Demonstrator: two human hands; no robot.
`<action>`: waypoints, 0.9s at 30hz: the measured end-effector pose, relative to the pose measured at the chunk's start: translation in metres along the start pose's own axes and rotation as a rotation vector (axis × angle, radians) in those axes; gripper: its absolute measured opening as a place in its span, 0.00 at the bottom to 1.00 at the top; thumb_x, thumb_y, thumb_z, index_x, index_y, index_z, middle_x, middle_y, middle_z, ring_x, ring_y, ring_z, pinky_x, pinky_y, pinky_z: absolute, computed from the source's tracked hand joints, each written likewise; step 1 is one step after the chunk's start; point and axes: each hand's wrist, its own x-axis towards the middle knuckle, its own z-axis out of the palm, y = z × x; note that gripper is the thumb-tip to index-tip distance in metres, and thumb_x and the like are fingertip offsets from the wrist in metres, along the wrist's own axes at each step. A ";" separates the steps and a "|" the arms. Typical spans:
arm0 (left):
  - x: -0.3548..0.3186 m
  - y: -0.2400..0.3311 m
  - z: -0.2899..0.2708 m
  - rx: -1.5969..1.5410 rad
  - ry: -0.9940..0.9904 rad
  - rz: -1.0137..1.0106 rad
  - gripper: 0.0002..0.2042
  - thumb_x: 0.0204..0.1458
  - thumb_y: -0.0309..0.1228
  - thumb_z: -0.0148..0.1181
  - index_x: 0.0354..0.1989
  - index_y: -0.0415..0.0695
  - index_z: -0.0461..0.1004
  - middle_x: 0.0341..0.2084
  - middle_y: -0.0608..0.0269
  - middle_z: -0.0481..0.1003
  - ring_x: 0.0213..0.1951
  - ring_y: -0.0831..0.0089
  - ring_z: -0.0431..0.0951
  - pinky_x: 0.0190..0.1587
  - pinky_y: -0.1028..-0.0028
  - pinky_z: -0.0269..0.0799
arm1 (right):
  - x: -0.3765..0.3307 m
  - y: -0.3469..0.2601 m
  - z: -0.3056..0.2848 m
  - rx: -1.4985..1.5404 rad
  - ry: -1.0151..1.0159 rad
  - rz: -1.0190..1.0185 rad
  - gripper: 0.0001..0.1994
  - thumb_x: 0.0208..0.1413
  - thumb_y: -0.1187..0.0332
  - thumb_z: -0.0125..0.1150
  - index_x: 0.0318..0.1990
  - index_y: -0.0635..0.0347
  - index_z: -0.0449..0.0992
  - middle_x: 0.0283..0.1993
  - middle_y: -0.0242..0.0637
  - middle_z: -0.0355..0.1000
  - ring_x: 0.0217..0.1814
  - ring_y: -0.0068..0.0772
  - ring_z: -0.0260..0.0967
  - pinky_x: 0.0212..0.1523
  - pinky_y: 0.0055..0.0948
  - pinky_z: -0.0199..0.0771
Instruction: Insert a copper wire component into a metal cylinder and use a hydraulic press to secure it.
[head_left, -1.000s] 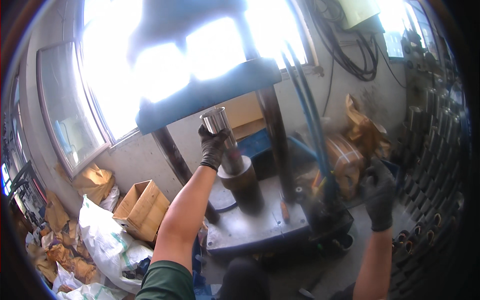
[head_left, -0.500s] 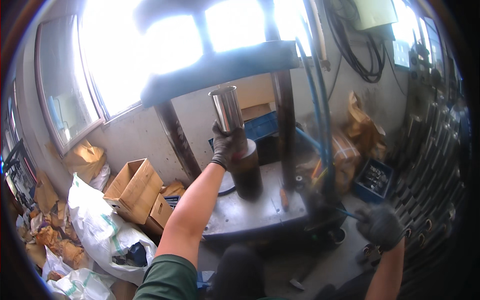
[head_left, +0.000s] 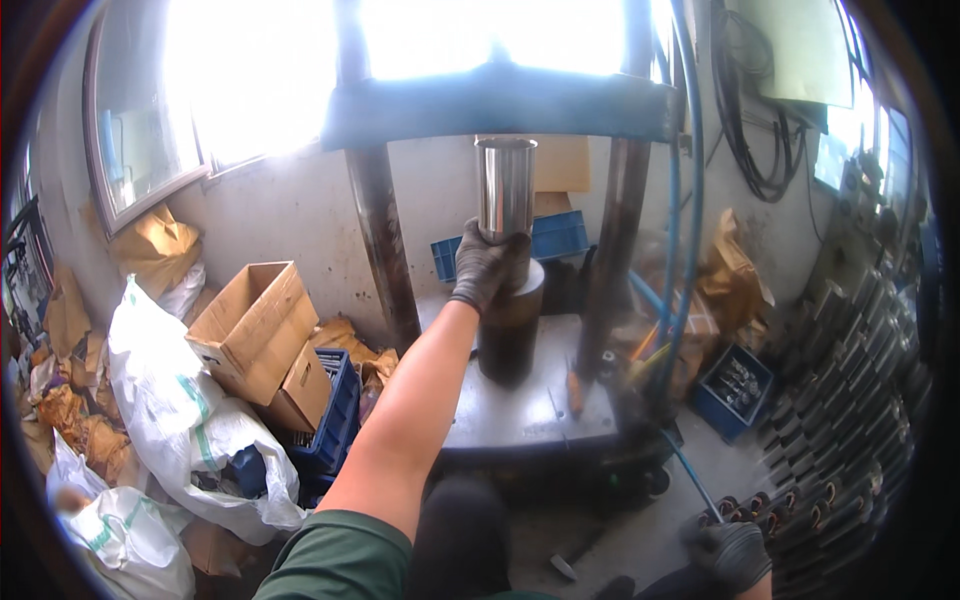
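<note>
A shiny metal cylinder sleeve stands upright under the blue crossbeam of a press. My left hand, in a dark grey glove, is wrapped round the sleeve's lower part. Below it, a thick dark cylinder with a pale top rests on the press's metal bed; my fingers hide where the two meet. At the lower right my gloved right hand is closed round the end of a thin blue lever that slants up toward the press. An orange-handled tool lies on the bed.
Many metal tubes are stacked at the right, close to my right hand. A blue crate of metal parts stands on the floor. At the left are cardboard boxes and white sacks. A hammer lies near my feet.
My right hand has moved down, bringing the lever's end lower. My left hand still grips the sleeve. The whole view has shifted and levelled.
</note>
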 end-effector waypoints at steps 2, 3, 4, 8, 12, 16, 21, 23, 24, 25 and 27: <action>0.002 -0.001 -0.001 0.024 0.010 -0.025 0.34 0.38 0.46 0.76 0.52 0.42 0.70 0.44 0.53 0.80 0.46 0.61 0.81 0.52 0.67 0.75 | 0.000 -0.007 -0.003 -0.021 -0.013 0.066 0.08 0.51 0.66 0.67 0.37 0.56 0.84 0.30 0.45 0.78 0.33 0.48 0.78 0.37 0.39 0.77; 0.003 -0.002 -0.001 0.039 0.009 -0.019 0.35 0.37 0.46 0.77 0.52 0.41 0.70 0.44 0.52 0.80 0.46 0.61 0.81 0.53 0.66 0.75 | 0.000 -0.010 -0.005 -0.036 -0.019 0.126 0.08 0.50 0.66 0.68 0.37 0.56 0.84 0.29 0.45 0.78 0.32 0.48 0.78 0.36 0.40 0.77; 0.003 -0.002 0.000 0.055 0.008 -0.012 0.36 0.36 0.47 0.77 0.52 0.41 0.70 0.44 0.51 0.80 0.46 0.60 0.81 0.53 0.65 0.75 | 0.000 -0.016 -0.006 -0.039 -0.027 0.127 0.08 0.50 0.66 0.68 0.37 0.56 0.84 0.29 0.45 0.78 0.32 0.48 0.78 0.36 0.40 0.77; 0.005 -0.004 -0.001 0.122 0.024 -0.035 0.37 0.35 0.47 0.77 0.53 0.41 0.70 0.44 0.50 0.80 0.47 0.59 0.81 0.53 0.64 0.75 | 0.008 -0.030 -0.013 -0.039 0.030 0.168 0.06 0.49 0.67 0.67 0.31 0.58 0.83 0.25 0.47 0.75 0.29 0.51 0.76 0.33 0.41 0.75; 0.005 -0.004 0.001 0.058 0.018 -0.006 0.37 0.35 0.46 0.77 0.53 0.40 0.70 0.43 0.51 0.80 0.46 0.59 0.81 0.53 0.64 0.76 | 0.009 -0.030 -0.012 -0.121 0.079 0.123 0.06 0.48 0.68 0.67 0.27 0.60 0.80 0.23 0.49 0.73 0.26 0.53 0.74 0.30 0.43 0.72; 0.000 0.002 0.001 -0.007 -0.016 0.004 0.37 0.34 0.44 0.78 0.54 0.40 0.69 0.43 0.52 0.80 0.45 0.61 0.81 0.52 0.65 0.76 | 0.008 -0.025 -0.009 -0.135 0.087 0.109 0.06 0.49 0.68 0.66 0.26 0.59 0.79 0.22 0.49 0.72 0.26 0.53 0.73 0.30 0.44 0.71; 0.001 0.004 0.000 0.022 -0.006 -0.003 0.36 0.35 0.41 0.77 0.54 0.39 0.69 0.42 0.53 0.79 0.45 0.63 0.81 0.52 0.67 0.76 | 0.008 -0.024 -0.007 -0.142 0.099 0.101 0.06 0.50 0.67 0.65 0.26 0.59 0.80 0.23 0.49 0.72 0.26 0.53 0.73 0.30 0.44 0.71; -0.001 0.007 -0.001 0.028 -0.007 0.001 0.36 0.35 0.40 0.77 0.54 0.39 0.69 0.42 0.54 0.79 0.45 0.63 0.81 0.52 0.68 0.76 | 0.008 -0.025 -0.008 -0.130 0.094 0.110 0.06 0.50 0.67 0.65 0.26 0.60 0.80 0.23 0.50 0.72 0.27 0.53 0.73 0.31 0.44 0.72; -0.003 0.010 -0.001 0.001 -0.017 0.003 0.36 0.35 0.38 0.77 0.54 0.39 0.68 0.42 0.54 0.79 0.44 0.64 0.81 0.51 0.68 0.76 | 0.008 -0.025 -0.008 -0.114 0.092 0.116 0.07 0.50 0.67 0.65 0.27 0.60 0.80 0.23 0.50 0.72 0.27 0.53 0.74 0.31 0.43 0.72; -0.005 0.012 -0.002 -0.026 -0.028 0.005 0.35 0.35 0.37 0.77 0.54 0.39 0.68 0.42 0.55 0.79 0.44 0.65 0.81 0.51 0.68 0.76 | 0.009 -0.026 -0.008 -0.113 0.089 0.116 0.07 0.50 0.67 0.65 0.27 0.60 0.80 0.23 0.50 0.72 0.27 0.53 0.74 0.31 0.43 0.72; -0.007 0.017 -0.003 -0.049 -0.034 0.009 0.35 0.35 0.36 0.76 0.54 0.39 0.68 0.42 0.55 0.79 0.43 0.66 0.80 0.51 0.69 0.76 | 0.010 -0.029 -0.008 -0.068 0.109 0.150 0.07 0.49 0.67 0.65 0.28 0.61 0.80 0.23 0.51 0.72 0.28 0.53 0.74 0.32 0.43 0.73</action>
